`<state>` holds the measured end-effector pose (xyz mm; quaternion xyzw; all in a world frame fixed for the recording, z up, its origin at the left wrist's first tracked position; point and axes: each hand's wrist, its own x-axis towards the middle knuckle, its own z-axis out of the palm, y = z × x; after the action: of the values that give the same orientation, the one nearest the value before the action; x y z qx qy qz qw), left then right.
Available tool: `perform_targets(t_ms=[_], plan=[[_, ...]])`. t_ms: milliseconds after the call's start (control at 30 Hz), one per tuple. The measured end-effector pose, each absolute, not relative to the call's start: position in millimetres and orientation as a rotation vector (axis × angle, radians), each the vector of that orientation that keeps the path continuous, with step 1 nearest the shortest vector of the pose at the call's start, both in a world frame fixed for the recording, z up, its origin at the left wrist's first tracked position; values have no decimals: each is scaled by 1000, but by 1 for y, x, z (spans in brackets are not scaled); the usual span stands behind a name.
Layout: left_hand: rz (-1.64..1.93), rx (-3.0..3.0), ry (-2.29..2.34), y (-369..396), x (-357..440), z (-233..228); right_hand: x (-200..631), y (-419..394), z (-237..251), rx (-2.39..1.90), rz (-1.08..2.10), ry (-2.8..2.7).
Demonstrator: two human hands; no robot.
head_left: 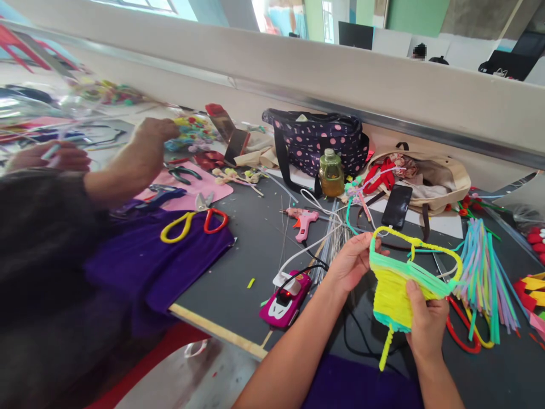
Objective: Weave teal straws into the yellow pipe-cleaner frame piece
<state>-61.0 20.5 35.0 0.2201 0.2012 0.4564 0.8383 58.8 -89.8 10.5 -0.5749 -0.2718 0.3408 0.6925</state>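
Observation:
Both my hands hold a small yellow and mint-green pipe-cleaner bag (392,289) above the table on the right. A yellow loop like a handle rises from its top, and a short yellow stem hangs below. My left hand (355,261) pinches its upper left corner, with the fingertips partly behind it. Lower down, my right hand (428,318) grips the right side, thumb across the front. Just right of it lies a bundle of pastel pipe cleaners (485,272), beside scissors with red and yellow handles (462,329).
A pink glue gun (302,220), a magenta car-shaped power strip (286,301) and cables lie left of my arms. Behind stand a bottle (331,173), a dotted bag (317,139), a phone (397,205) and a beige tote (447,176). A co-worker's arm (123,170) reaches in from the left.

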Motion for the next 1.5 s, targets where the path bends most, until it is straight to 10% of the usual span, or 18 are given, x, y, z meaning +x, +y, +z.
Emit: perform_targets(t_ms=[367,800,1500], plan=[[779,370,169,14,-65,50,51,-88,26,-1205,983,-453],[1472,989,930,11,-58,44,57,-92,5,-1424,393,-832],[1439,1304,1129,7,-56,43,57,-93,22,-1323,47,-1387]])
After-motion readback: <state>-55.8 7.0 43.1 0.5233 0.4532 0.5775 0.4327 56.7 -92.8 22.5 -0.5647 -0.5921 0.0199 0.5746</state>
